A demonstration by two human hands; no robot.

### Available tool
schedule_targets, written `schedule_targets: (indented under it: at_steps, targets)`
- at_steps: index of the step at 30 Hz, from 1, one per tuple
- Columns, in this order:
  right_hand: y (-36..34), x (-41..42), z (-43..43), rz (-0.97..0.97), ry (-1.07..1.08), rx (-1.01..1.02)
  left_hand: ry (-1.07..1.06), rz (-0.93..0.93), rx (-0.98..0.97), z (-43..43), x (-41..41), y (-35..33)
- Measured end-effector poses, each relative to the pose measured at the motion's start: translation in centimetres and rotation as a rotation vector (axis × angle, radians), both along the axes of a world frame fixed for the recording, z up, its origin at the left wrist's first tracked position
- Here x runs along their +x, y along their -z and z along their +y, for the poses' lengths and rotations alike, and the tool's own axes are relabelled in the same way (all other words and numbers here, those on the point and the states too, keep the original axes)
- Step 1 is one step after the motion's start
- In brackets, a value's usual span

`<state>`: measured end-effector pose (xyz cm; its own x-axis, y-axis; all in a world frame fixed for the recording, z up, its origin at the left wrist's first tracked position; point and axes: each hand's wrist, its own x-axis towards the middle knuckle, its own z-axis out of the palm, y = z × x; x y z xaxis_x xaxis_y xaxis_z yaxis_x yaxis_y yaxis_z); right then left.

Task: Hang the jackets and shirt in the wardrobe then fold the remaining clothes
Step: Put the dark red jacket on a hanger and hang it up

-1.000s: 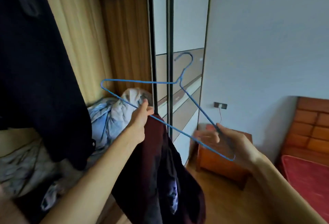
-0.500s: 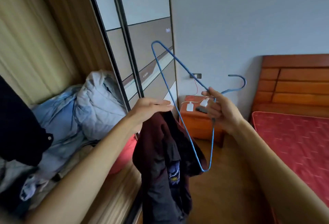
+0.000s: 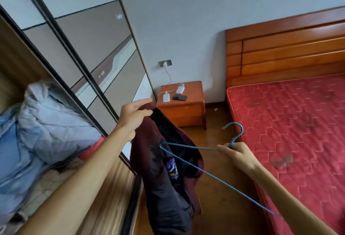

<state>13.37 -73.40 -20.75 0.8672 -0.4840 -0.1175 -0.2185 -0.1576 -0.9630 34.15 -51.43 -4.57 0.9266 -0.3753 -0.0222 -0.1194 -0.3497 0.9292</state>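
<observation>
A dark maroon jacket [image 3: 164,169] with a black lining hangs down from my left hand [image 3: 133,113], which holds it by its top edge between thumb and fingers. My right hand [image 3: 236,153] grips a blue wire hanger [image 3: 201,169] at the base of its hook, the hook pointing up and the triangle lying low and flat. One corner of the hanger touches the jacket's front. The open wardrobe [image 3: 104,195] is at my left, with a pale blue puffy jacket [image 3: 46,122] piled on its shelf.
Sliding wardrobe doors [image 3: 89,52] stand just behind my left hand. A wooden bedside table [image 3: 182,111] with a phone and chargers sits against the wall. A bed with a red mattress [image 3: 291,128] and wooden headboard fills the right. Wood floor lies between.
My view has swung right and down, away from the wardrobe. My left hand let go of the hanger and keeps the jacket. My right hand lowered the hanger and turned it flat.
</observation>
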Motion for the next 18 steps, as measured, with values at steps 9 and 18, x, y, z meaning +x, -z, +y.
schedule_targets:
  at_steps: [9, 18]
  targets:
    - [-2.8, 1.1, 2.2, -0.196, -0.04, -0.065, 0.051, -0.114, -0.044, -2.9, -2.1, -0.8]
    - [-4.6, 4.6, 4.4, -0.195, 0.015, -0.129, 0.094, -0.153, 0.015, -2.8, -3.9, -0.3]
